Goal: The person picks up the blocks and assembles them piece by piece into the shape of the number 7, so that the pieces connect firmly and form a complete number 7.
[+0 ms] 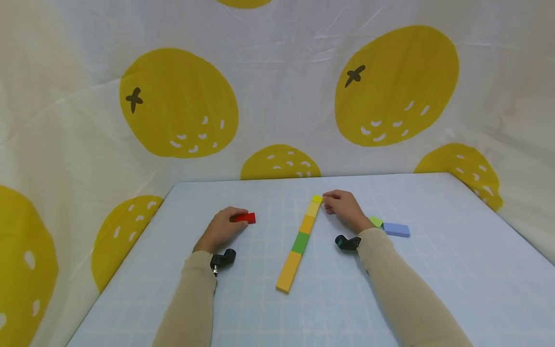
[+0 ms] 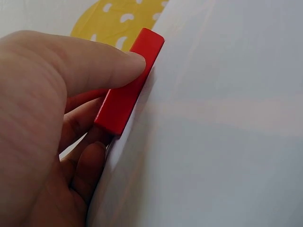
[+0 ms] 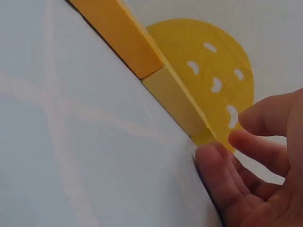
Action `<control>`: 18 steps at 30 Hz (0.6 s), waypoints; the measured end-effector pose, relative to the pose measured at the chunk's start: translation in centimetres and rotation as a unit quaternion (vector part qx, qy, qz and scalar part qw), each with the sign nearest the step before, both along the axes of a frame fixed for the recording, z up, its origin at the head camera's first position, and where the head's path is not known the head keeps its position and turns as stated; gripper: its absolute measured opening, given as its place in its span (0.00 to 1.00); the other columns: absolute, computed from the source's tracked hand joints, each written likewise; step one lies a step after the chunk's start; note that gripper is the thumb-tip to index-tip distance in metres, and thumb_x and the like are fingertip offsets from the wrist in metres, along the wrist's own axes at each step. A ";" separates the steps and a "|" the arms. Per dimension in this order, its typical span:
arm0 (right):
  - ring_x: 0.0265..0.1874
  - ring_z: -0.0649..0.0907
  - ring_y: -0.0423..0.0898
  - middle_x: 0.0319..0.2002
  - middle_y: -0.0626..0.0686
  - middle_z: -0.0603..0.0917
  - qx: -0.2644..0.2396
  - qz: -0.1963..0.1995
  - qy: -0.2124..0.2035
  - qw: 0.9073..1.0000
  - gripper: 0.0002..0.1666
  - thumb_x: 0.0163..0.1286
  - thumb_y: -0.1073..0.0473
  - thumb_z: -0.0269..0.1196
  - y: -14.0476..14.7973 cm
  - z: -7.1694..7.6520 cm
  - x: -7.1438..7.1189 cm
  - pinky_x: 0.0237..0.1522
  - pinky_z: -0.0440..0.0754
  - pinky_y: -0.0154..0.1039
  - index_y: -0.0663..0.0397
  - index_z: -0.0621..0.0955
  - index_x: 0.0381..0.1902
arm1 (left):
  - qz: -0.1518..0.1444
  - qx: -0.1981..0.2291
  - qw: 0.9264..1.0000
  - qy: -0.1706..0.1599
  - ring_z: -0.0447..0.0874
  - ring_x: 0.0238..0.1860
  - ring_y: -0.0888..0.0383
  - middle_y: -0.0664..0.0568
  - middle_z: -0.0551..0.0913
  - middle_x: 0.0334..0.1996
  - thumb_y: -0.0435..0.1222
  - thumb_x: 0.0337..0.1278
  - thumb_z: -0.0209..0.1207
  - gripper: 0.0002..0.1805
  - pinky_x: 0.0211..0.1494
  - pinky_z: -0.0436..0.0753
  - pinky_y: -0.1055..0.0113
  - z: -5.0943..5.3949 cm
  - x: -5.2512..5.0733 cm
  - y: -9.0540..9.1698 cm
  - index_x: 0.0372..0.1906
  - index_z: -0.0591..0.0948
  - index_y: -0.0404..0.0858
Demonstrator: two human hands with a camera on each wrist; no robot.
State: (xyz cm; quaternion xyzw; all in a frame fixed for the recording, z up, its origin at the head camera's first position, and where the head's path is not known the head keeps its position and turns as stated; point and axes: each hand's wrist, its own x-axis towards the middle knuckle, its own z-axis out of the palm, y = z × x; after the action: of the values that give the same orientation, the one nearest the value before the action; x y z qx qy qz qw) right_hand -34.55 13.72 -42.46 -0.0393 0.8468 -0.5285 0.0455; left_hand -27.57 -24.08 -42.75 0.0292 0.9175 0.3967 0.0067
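Observation:
At the left, my left hand [image 1: 220, 229] pinches a red block [image 1: 246, 218] between thumb and fingers, low over the table. In the left wrist view the thumb lies across the red block's face, and another strip of red shows behind it. My right hand [image 1: 345, 208] is at the far end of a row of blocks, beside a small yellow block [image 1: 317, 198]. In the right wrist view a lower fingertip touches or nearly touches that yellow block, while thumb and index finger stand apart. Nearer in the row come a pale yellow block [image 1: 312, 208], an orange-yellow block [image 1: 307, 224] and a green block [image 1: 301, 243].
The row ends toward me with a long orange-yellow block [image 1: 288, 273]. Right of my right wrist lie a light green block [image 1: 376, 221] and a blue block [image 1: 396, 230]. A white cloth with yellow fruit shapes [image 1: 179, 103] hangs behind the table [image 1: 247, 313].

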 end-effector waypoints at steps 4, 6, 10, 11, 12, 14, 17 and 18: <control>0.48 0.82 0.51 0.52 0.58 0.81 -0.043 -0.014 -0.021 0.999 0.22 0.78 0.49 0.55 0.5 0.3 0.7 0.55 0.81 0.41 0.56 0.78 0.61 | -0.001 -0.002 1.000 -0.009 0.69 0.63 0.47 0.50 0.76 0.63 0.43 0.66 0.64 0.23 0.68 0.70 0.46 0.0 0.0 0.3 0.65 0.79 0.48; 0.50 0.82 0.51 0.54 0.58 0.80 -0.057 -0.021 -0.024 0.998 0.23 0.78 0.48 0.55 0.7 0.4 1.0 0.54 0.82 0.39 0.58 0.78 0.60 | -0.003 -0.005 1.000 -0.007 0.70 0.63 0.47 0.51 0.76 0.63 0.43 0.66 0.63 0.23 0.67 0.71 0.46 0.1 0.0 0.3 0.64 0.79 0.49; 0.51 0.81 0.52 0.55 0.57 0.80 -0.056 -0.023 -0.022 0.998 0.24 0.78 0.48 0.54 0.9 0.9 1.6 0.52 0.82 0.37 0.58 0.78 0.60 | -0.009 -0.010 1.000 0.000 0.70 0.61 0.48 0.51 0.76 0.62 0.44 0.66 0.63 0.23 0.65 0.73 0.47 0.4 0.1 0.1 0.64 0.79 0.49; 0.51 0.81 0.52 0.55 0.57 0.80 -0.053 -0.021 -0.019 0.998 0.24 0.78 0.48 0.54 1.0 1.1 1.8 0.51 0.83 0.38 0.58 0.78 0.61 | -0.012 -0.012 1.000 0.001 0.70 0.61 0.47 0.51 0.76 0.63 0.44 0.66 0.63 0.23 0.65 0.73 0.47 0.5 0.1 0.1 0.65 0.79 0.49; 0.51 0.81 0.52 0.55 0.57 0.80 -0.051 -0.021 -0.019 0.998 0.24 0.78 0.47 0.54 1.0 1.2 2.0 0.51 0.83 0.38 0.58 0.78 0.61 | -0.012 -0.011 1.000 0.001 0.70 0.61 0.47 0.50 0.75 0.63 0.44 0.66 0.63 0.23 0.65 0.73 0.47 0.6 0.1 0.1 0.65 0.79 0.49; 0.50 0.82 0.52 0.55 0.58 0.81 -0.045 -0.015 -0.014 0.999 0.25 0.78 0.47 0.54 1.4 1.5 2.4 0.51 0.83 0.39 0.59 0.78 0.61 | -0.015 -0.011 1.000 0.002 0.70 0.61 0.46 0.49 0.75 0.63 0.42 0.66 0.63 0.23 0.65 0.73 0.46 0.7 0.2 0.0 0.65 0.78 0.48; 0.49 0.82 0.52 0.54 0.59 0.82 -0.036 -0.010 -0.011 0.999 0.26 0.77 0.45 0.55 2.0 1.6 2.8 0.51 0.83 0.39 0.59 0.78 0.61 | -0.013 -0.011 1.000 -0.002 0.70 0.62 0.46 0.48 0.75 0.63 0.42 0.66 0.63 0.24 0.65 0.73 0.46 0.7 0.3 0.0 0.66 0.78 0.47; 0.49 0.82 0.52 0.53 0.59 0.82 -0.033 -0.008 -0.011 0.999 0.27 0.77 0.45 0.56 2.4 1.7 2.9 0.51 0.83 0.40 0.59 0.79 0.61 | -0.013 -0.011 1.000 -0.003 0.70 0.62 0.45 0.48 0.75 0.63 0.42 0.66 0.63 0.24 0.65 0.73 0.46 0.7 0.3 0.1 0.66 0.78 0.47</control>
State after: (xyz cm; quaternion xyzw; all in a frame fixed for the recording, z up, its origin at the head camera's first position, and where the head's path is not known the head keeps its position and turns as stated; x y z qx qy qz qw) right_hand -31.65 16.07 -40.80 -0.0279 0.8286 -0.5571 0.0488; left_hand -27.23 -24.02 -42.10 0.0394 0.9212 0.3867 0.0153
